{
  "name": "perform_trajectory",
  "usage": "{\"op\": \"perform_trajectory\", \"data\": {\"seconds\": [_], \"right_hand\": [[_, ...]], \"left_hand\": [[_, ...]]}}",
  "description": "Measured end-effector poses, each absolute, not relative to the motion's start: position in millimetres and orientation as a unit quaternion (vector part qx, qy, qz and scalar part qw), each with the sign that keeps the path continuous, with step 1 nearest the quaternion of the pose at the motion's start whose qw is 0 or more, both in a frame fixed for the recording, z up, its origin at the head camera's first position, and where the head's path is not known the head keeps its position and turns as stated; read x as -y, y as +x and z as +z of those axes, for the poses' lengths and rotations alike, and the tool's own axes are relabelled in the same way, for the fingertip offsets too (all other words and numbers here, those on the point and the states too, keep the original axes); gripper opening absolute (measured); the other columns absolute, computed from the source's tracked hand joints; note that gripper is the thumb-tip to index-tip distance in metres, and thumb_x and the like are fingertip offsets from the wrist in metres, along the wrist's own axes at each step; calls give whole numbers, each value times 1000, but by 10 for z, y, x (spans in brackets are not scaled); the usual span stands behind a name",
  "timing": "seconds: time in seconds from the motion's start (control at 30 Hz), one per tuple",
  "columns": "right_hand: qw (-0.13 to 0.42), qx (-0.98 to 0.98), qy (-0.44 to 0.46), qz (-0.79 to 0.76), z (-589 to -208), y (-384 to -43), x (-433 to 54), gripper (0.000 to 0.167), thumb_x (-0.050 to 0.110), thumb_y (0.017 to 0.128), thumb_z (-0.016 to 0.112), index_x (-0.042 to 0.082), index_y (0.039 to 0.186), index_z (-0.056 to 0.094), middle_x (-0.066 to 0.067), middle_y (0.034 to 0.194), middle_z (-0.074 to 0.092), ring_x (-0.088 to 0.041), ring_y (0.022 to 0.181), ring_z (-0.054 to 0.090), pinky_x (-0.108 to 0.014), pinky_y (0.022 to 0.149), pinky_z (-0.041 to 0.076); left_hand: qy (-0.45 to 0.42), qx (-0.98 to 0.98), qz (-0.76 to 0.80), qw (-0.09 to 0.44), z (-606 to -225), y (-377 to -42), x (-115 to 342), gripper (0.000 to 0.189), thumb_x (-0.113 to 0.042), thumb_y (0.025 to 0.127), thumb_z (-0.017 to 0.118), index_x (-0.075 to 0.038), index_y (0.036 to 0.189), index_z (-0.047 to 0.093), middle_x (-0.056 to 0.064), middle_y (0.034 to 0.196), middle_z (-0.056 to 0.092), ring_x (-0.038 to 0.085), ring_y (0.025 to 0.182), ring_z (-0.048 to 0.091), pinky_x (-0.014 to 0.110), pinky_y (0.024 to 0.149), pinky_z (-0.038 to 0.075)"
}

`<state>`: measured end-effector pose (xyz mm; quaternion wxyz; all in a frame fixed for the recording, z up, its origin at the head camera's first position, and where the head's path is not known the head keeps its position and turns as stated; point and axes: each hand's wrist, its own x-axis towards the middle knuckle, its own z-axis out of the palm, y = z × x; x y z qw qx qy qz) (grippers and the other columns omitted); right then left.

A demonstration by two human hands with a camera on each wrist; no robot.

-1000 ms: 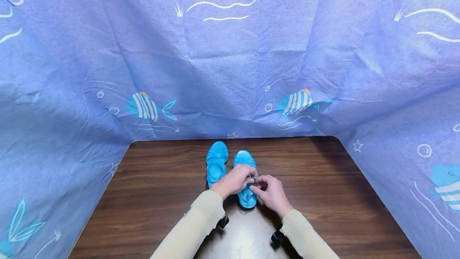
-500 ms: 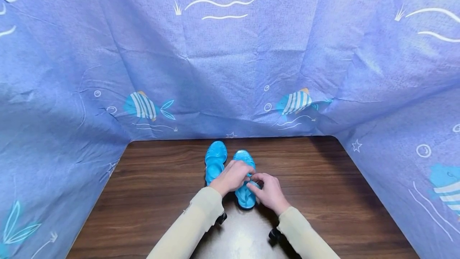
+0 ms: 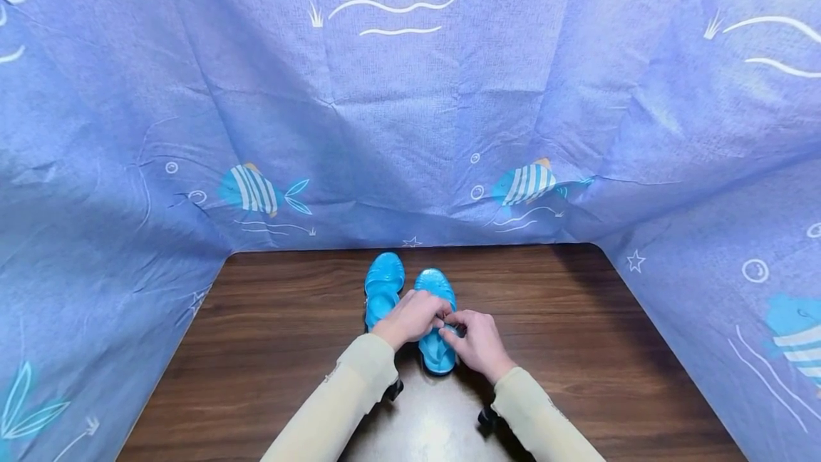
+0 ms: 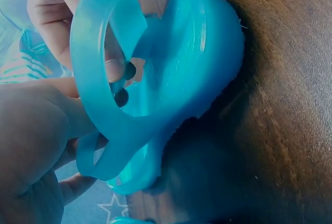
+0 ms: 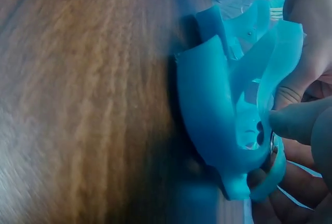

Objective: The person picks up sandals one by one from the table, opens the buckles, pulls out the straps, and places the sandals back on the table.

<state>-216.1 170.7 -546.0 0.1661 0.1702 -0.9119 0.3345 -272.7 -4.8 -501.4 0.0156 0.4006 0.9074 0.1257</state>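
Two blue jelly sandals lie side by side on the table, toes pointing away from me. Over the middle of the right sandal (image 3: 435, 281), my left hand (image 3: 413, 315) and right hand (image 3: 479, 342) meet at its strap. The strap (image 5: 264, 79) stands up in a loop above the sole, and a small metal buckle (image 5: 273, 143) shows beside the right fingers. My right thumb and fingers pinch the strap near the buckle. My left fingers hold the strap from the other side, their tips partly hidden. The left sandal (image 3: 385, 274) lies untouched, partly covered by my left hand.
The brown wooden table (image 3: 577, 348) extends to both sides of the sandals. A blue cloth (image 3: 398, 127) printed with fish hangs behind its far edge and along both sides.
My right hand has shifted slightly left, closer to my left hand over the right sandal's strap. The sandals stay in place; the head view has drifted a little.
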Motion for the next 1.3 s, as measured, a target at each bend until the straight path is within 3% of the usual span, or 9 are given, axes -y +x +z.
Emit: {"op": "perform_trajectory", "data": {"seconds": [0.27,0.63,1.0,1.3], "right_hand": [[152,911,179,340,-5433,-2179,-1736,10,12,87,84,13,97,83,0,94,80,-15,83,73,-32,74,59],[158,904,160,362,-5423,-2170,-1765,10,11,85,86,14,91,79,6,85,78,-11,74,68,-27,66,55],[145,895,127,402,-5433,-2158,-1760,9,14,86,88,15,92,82,9,85,78,-8,77,73,-27,72,61],[150,889,148,407,-5430,-2151,-1776,11,13,86,88,11,96,84,5,88,81,-9,81,76,-26,72,61]], "left_hand": [[400,-907,134,13,-5025,-2735,41,9,-23,101,73,-22,106,81,-10,97,77,8,90,71,26,81,59],[400,-905,146,0,-5022,-2751,63,13,-16,101,73,-23,104,82,-12,98,77,7,91,70,28,82,59],[408,-899,155,-29,-4997,-2772,152,15,-14,99,74,-26,99,83,-14,100,78,9,97,72,32,88,59],[412,-900,142,6,-4991,-2726,137,10,-23,99,76,-25,107,82,-14,106,77,8,99,71,27,84,58]]}}
